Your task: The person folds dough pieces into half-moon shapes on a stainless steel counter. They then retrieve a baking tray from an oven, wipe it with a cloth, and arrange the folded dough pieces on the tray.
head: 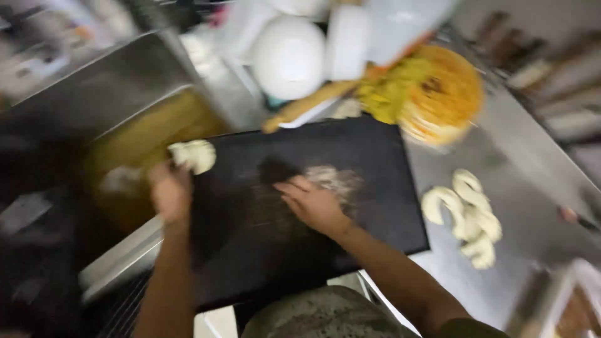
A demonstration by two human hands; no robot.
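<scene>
**A:** ok so biggest thing first: we're standing at a steel counter (519, 206) with a large black board (350, 206) lying flat in front of us. Left of the board there's a big metal vat of yellowish oil (150, 134), right up against the board's edge.

**B:** yep, and behind the board we've got a stack of white bowls (289, 56), a wooden rolling pin (307, 105) lying slanted, and a round orange-yellow thing (438, 94), too blurry to name properly.

**A:** then the shaped dough pieces (469, 216) in a pile on the counter, right of the board, well apart from our hands.

**B:** hands now. Our right hand (313, 203) lies palm down on the middle of the board, fingers together, touching a floury smear (335, 181).

**A:** and our left hand (170, 191) is at the board's left edge, over the rim of the vat, pinching a pale dough piece (195, 154) at its fingertips. Blur's heavy, so the exact grip is hard to call.
</scene>
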